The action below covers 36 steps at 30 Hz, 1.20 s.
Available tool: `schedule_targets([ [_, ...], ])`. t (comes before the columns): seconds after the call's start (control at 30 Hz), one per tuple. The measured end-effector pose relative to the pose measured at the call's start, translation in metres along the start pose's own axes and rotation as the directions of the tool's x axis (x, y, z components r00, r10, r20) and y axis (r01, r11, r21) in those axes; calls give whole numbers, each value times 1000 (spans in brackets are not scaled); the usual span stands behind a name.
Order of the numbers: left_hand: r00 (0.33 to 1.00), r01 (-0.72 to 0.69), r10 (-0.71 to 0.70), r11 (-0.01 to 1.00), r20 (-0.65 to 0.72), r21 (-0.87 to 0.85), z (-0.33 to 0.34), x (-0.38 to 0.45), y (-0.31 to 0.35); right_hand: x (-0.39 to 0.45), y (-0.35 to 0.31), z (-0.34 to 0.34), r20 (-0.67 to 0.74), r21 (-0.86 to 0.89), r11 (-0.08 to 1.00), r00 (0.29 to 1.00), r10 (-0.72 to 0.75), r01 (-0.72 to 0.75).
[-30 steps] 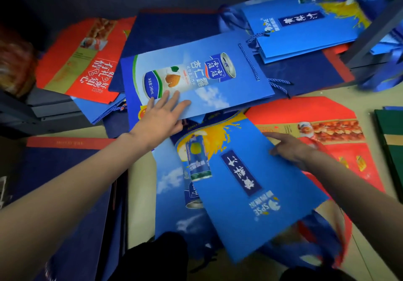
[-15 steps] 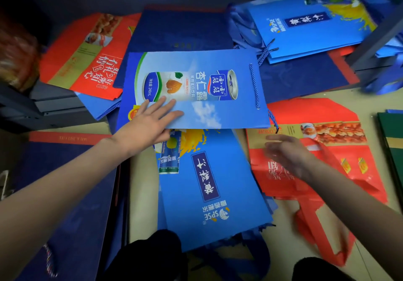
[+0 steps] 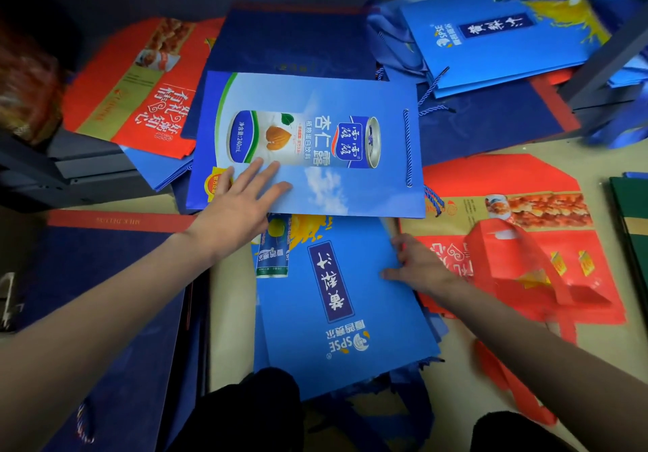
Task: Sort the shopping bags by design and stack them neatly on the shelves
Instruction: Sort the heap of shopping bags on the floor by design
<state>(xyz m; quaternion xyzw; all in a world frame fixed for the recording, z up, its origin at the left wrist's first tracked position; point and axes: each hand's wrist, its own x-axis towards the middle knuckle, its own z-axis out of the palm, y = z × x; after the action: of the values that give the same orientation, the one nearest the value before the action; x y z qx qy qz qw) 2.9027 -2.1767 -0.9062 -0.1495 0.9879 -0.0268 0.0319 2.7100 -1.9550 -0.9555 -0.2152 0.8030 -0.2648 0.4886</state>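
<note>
A light blue bag with a can picture point(image 3: 350, 178) lies flat in the middle of the floor. My left hand point(image 3: 242, 202) presses on its near left corner with straight fingers. Below it lies a blue bag with a yellow splash point(image 3: 336, 311), partly tucked under the can bag. My right hand point(image 3: 417, 269) grips that splash bag's right edge, thumb on top and fingers curled at the rim. Under my right hand lies a red bag with food pictures point(image 3: 519, 237), its red handle loops raised.
Dark navy bags point(image 3: 291, 41) lie behind and a navy stack point(image 3: 98, 294) at the left. More blue splash bags point(image 3: 498, 41) are piled at the back right, a red bag point(image 3: 140, 80) at the back left, a green bag point(image 3: 631, 213) far right. A grey shelf frame point(image 3: 603, 66) crosses the right.
The can bag has turned square and slid toward me under my left hand. The splash bag has swung upright beneath it. My right hand moved from the red bag to the splash bag's right edge.
</note>
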Motion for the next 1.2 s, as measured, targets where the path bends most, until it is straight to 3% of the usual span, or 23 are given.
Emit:
schedule_targets([
  [0.2, 987, 15, -26, 997, -161, -70, -1, 2, -2, -12, 3, -56, -49, 302, 950, 994, 97, -78],
  [0.27, 975, -34, 15, 996, -223, -82, -1, -2, -5, -19, 12, -98, -164, 308, 944, 971, 173, -116],
  [0.4, 956, -172, 146, 981, -256, -85, 3, -14, 0, -28, 35, -162, -470, 84, 974, 853, 225, -211],
  [0.47, 941, -246, 220, 967, -257, -71, 6, -16, 12, -25, 37, -174, -576, -86, 977, 810, 111, -195],
  [0.53, 908, -342, 318, 939, -274, -42, 10, -15, 29, -22, 18, -173, -634, -250, 965, 767, -96, -85],
  [0.6, 849, -462, 443, 887, -288, 2, 19, -21, 46, -20, -10, -156, -545, -373, 917, 767, -338, 140],
  [0.67, 789, -571, 552, 821, -271, 11, 33, -37, 61, -17, -30, -128, -321, -408, 842, 808, -493, 352],
  [0.73, 750, -641, 615, 767, -244, -36, 47, -59, 73, -12, -30, -95, -68, -403, 816, 876, -477, 414],
  [0.8, 735, -664, 645, 747, -209, -32, 69, -76, 75, -7, -11, -67, 131, -412, 826, 922, -365, 385],
  [0.9, 835, -548, 545, 836, -79, -20, 96, -92, 70, -4, 23, -35, 286, -481, 808, 932, -222, 340],
  [1.03, 902, -402, 410, 912, 131, -88, 93, -86, 61, 1, 34, -21, 188, -518, 812, 962, -199, 270],
  [1.07, 946, -298, 305, 951, 108, -78, 90, -79, 56, 3, 29, -21, 107, -482, 843, 971, -215, 240],
  [1.13, 986, 89, -67, 985, 151, -146, 79, -66, 47, 11, 17, -22, -93, -408, 896, 968, -233, 176],
  [1.17, 940, 295, -242, 931, 240, -216, 78, -63, 43, 13, 10, -22, -159, -394, 908, 962, -221, 143],
  [1.2, 849, 503, -404, 815, 341, -288, 78, -63, 41, 17, 5, -19, -188, -388, 914, 962, -200, 114],
])
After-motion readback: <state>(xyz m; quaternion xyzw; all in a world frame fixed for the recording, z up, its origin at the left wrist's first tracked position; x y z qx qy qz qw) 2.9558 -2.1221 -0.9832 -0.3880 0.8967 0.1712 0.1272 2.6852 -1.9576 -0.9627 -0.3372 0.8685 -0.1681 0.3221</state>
